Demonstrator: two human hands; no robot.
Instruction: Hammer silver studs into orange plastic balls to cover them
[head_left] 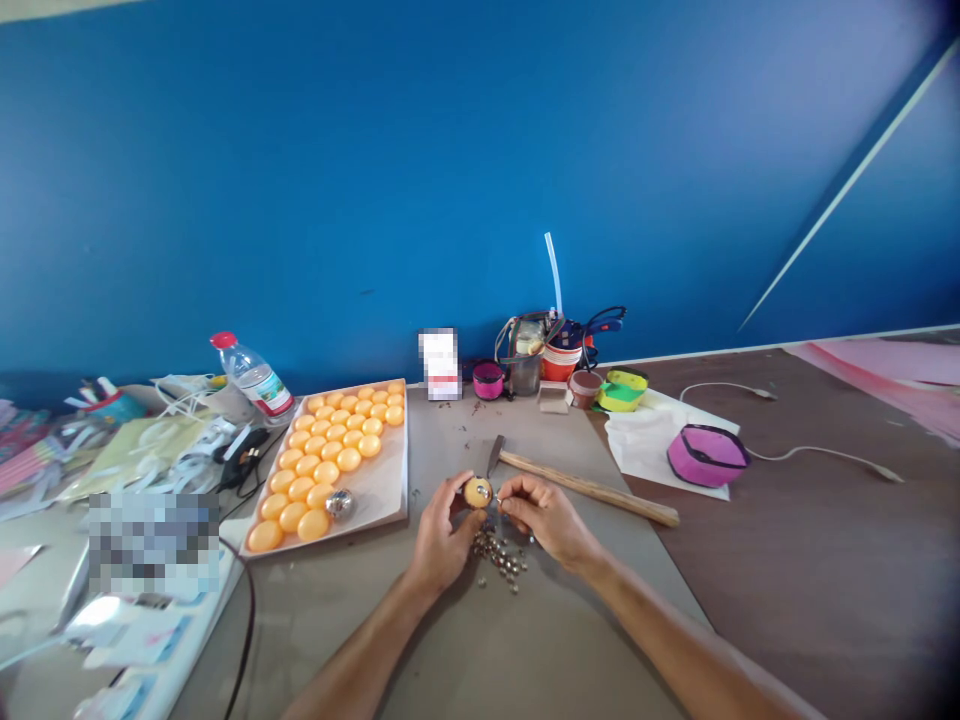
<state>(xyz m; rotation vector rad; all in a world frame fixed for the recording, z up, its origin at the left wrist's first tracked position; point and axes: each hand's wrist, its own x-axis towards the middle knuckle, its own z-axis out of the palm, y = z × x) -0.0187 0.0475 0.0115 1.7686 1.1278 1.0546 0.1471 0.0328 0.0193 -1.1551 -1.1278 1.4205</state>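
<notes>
My left hand (445, 530) is closed round an orange ball (475, 492) that has a shiny metal piece on its right side. Close to that ball, my right hand (546, 515) pinches a small shiny stud (499, 500) between thumb and fingertips. Below the two hands lies a loose pile of shiny metal studs (504, 556) on the grey mat (465, 655). A hammer (592, 484) with a wooden handle rests just beyond my right hand. To the left, a shallow white tray (382, 500) holds rows of orange balls (326, 472) and one silver studded ball (340, 503).
A water bottle (259, 382) leans at the back left, near cluttered papers and cables. Along the blue wall stand a pink container (488, 380), a red-and-white cup (561, 361) and a yellow-green box (624, 391). A purple box (707, 457) sits at the right beside white cables.
</notes>
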